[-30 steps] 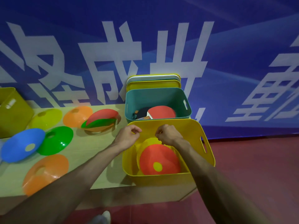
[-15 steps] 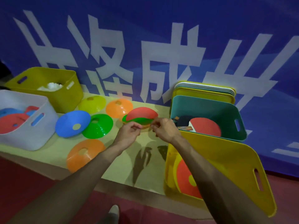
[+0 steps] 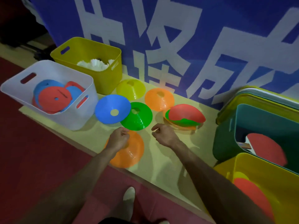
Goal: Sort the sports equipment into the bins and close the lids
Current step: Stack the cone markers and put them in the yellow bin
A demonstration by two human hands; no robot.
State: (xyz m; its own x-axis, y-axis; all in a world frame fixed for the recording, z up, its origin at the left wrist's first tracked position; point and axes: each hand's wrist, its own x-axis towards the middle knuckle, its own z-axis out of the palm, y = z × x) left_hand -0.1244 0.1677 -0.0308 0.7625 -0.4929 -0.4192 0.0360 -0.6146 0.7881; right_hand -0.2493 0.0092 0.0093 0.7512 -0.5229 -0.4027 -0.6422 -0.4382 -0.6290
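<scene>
Disc cones lie on the low wooden table [image 3: 163, 162]: a blue cone [image 3: 111, 108], a green cone [image 3: 137, 117], a yellow cone [image 3: 130, 88], an orange cone [image 3: 159, 99], a red-topped stack of cones [image 3: 185, 117], and a near orange cone [image 3: 131, 152]. My left hand [image 3: 119, 139] hovers over the near orange cone with fingers loosely curled, holding nothing. My right hand [image 3: 163, 134] hangs loosely curled above the table, just left of the stack, holding nothing. A yellow bin [image 3: 258, 168] at the right holds a red cone [image 3: 252, 196].
A white bin [image 3: 53, 117] at the left holds flat red and blue discs. Behind it a yellow bin [image 3: 103, 78] holds white shuttlecocks. A teal bin [image 3: 226, 143] at the right holds a red paddle, with lids [image 3: 252, 96] stacked behind it. A blue banner stands behind. My shoe [image 3: 128, 195] is on the red floor.
My view has swung left from the yellow bin to the cones on the table. Both hands moved away from the bin and now hover low over the table, further apart.
</scene>
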